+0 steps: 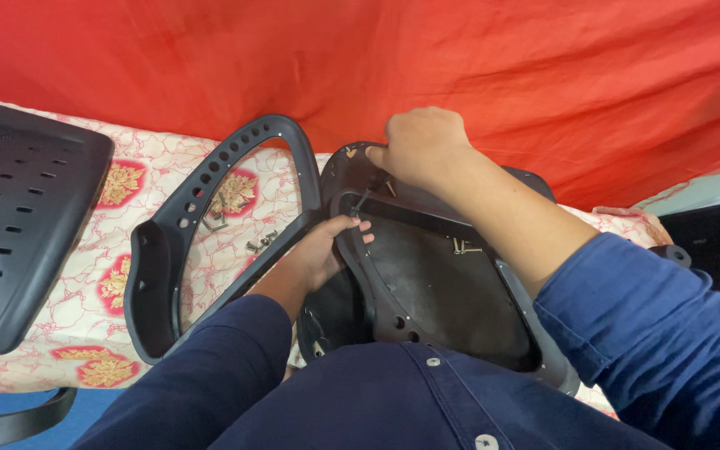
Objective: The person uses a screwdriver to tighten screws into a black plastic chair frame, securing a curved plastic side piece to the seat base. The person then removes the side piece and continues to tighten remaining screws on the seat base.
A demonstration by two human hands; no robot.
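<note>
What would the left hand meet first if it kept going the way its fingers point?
The left hand points right, its fingertips already at the rim of the black seat pan. Going on, it would likely meet the small dark tool under the right hand, though depth is unclear.

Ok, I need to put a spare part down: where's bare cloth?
Free: the patterned cloth between the perforated panel and the armrest frame. Crowded: inside the frame, loose screws; both hands, left and right, work on the seat base.
</note>
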